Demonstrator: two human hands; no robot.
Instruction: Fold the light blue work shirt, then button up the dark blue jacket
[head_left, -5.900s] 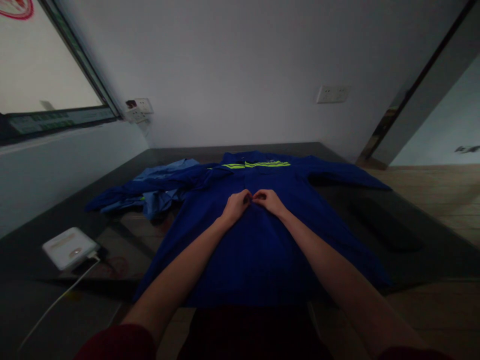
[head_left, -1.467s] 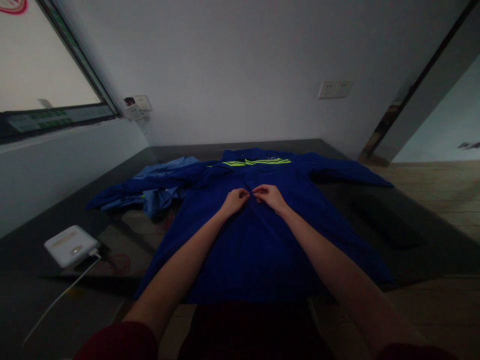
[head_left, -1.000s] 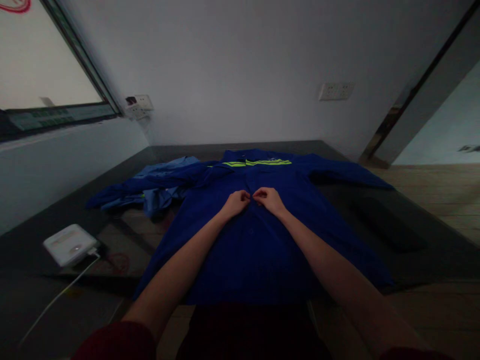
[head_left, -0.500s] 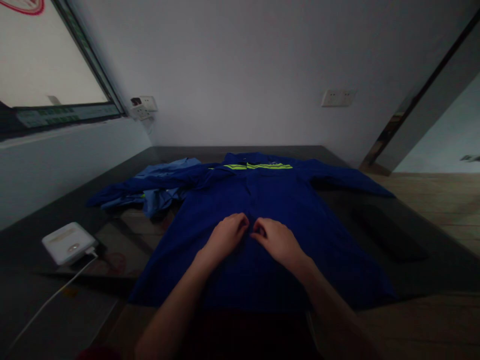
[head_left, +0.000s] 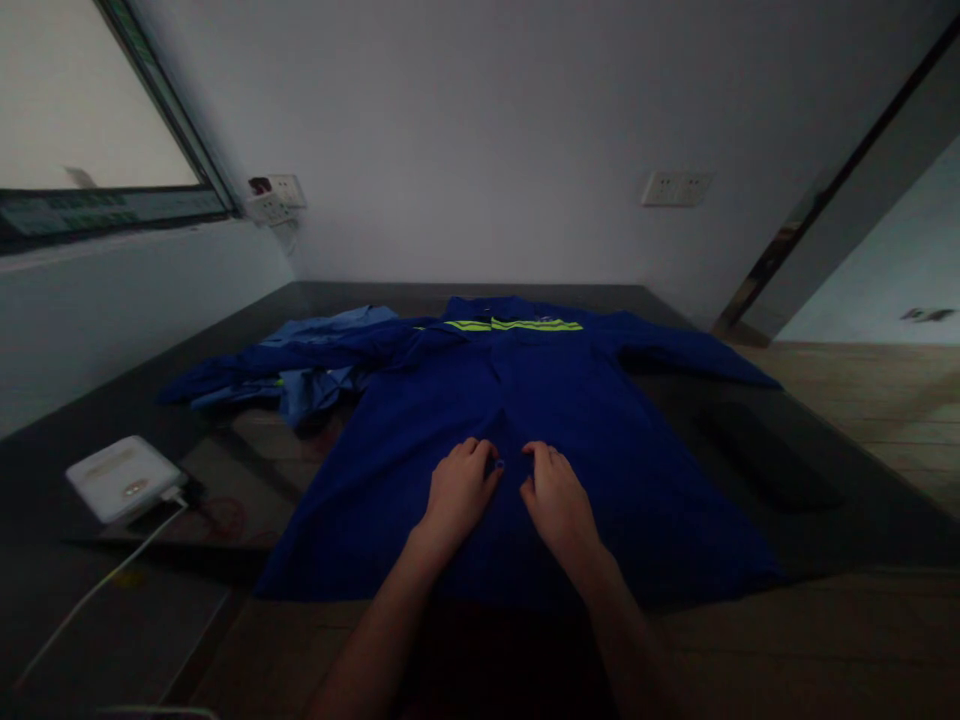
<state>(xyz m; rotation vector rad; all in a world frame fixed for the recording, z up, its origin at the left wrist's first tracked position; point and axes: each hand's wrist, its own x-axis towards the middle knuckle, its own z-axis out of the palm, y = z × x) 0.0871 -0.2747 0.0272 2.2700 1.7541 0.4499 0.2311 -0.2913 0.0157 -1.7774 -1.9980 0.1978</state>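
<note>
A dark blue work jacket with yellow-green stripes across its chest lies spread, front up, its collar away from me and its hem near me. My left hand is over its lower front, fingers curled, pinching a small bit of the cloth near the front opening. Just to the right, my right hand is low over the jacket; a gap shows between its thumb and bent forefinger, and I see nothing held there. Dim light hides the fine detail at the fingertips.
Under the jacket's left-hand sleeve lies a crumpled lighter blue garment. A white box-shaped device with a white cable stands on the dark table at left. A black flat object lies at right. Sockets are on the wall behind.
My hands have moved slightly apart, and the right hand's thumb and forefinger have spread. A crease has risen in the cloth ahead of my left hand. The view has shifted a little.
</note>
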